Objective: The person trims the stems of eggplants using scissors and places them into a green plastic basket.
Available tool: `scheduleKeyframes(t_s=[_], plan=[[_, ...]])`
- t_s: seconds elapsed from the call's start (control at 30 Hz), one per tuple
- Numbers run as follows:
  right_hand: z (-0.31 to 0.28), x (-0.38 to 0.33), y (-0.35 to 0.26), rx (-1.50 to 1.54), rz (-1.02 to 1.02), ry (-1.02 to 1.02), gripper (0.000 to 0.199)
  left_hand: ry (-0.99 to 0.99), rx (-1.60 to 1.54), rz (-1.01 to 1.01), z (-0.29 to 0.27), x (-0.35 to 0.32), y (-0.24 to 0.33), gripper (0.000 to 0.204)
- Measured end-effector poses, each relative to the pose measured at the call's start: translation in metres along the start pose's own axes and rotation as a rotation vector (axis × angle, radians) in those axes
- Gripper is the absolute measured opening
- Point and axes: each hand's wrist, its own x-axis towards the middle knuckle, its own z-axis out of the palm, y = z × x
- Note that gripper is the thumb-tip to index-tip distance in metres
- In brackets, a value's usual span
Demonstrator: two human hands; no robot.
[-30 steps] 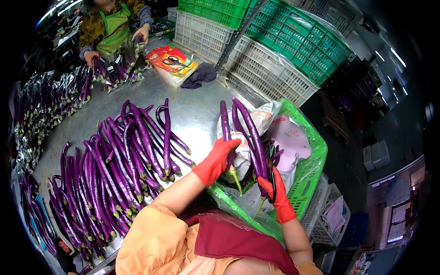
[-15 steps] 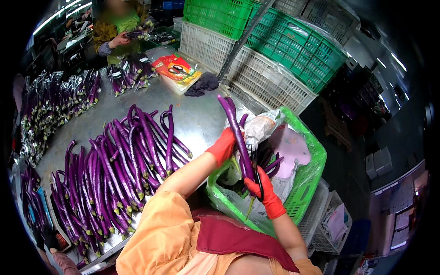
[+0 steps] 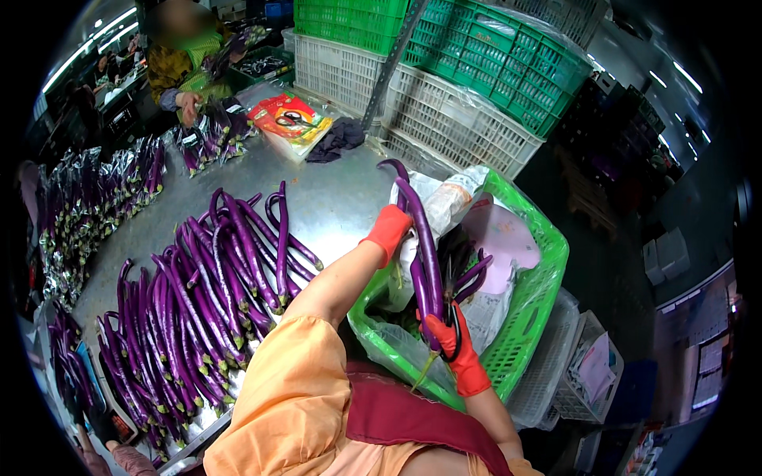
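Observation:
Both my hands wear red-orange rubber gloves. My left hand [image 3: 390, 228] is closed around long purple eggplants [image 3: 427, 242], two or more, held lengthwise over a green plastic crate [image 3: 548, 266]. Their green stem ends point toward me. My right hand [image 3: 467, 361] grips black-handled scissors [image 3: 455, 333], its thumb and fingers against the eggplants near the stems; the scissor blades are mostly hidden. Inside the crate are a clear plastic liner, crumpled paper, a pink sheet [image 3: 496, 238] and more eggplants [image 3: 474, 276].
A large eggplant pile [image 3: 190, 301] covers the metal table [image 3: 317, 186] to my left. Bagged eggplants [image 3: 95, 206] line its far left edge. Scissors lie on a red-yellow package [image 3: 290, 119] beside a dark cloth [image 3: 337, 139]. Stacked crates [image 3: 468, 111] stand behind; a co-worker [image 3: 190, 71] is across the table.
The held eggplants have shifted slightly in my hands, and another curved one now shows behind. My right hand is a little lower. The co-worker's hand has dropped toward the bagged eggplants.

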Motion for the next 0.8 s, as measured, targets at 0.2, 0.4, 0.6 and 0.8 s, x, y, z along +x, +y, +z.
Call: scheduleKeyframes(t_s=[0.2,0.4,0.6,0.8], plan=[[-0.023,-0.041,-0.022,0.004,0.015,0.003,0.053,0.068,0.213,0.042,-0.005,0.002,0.002,0.029],[-0.048,-0.073,-0.06,-0.065,0.057,0.025,0.067,0.149,0.287,0.08,-0.001,0.007,-0.008,0.03],[-0.062,-0.116,-0.077,-0.283,0.114,0.092,0.07,0.069,0.235,0.033,-0.008,0.005,-0.011,0.03],[-0.074,-0.142,-0.076,-0.369,0.064,0.162,0.074,-0.035,0.033,-0.057,-0.034,-0.019,0.012,0.039]])
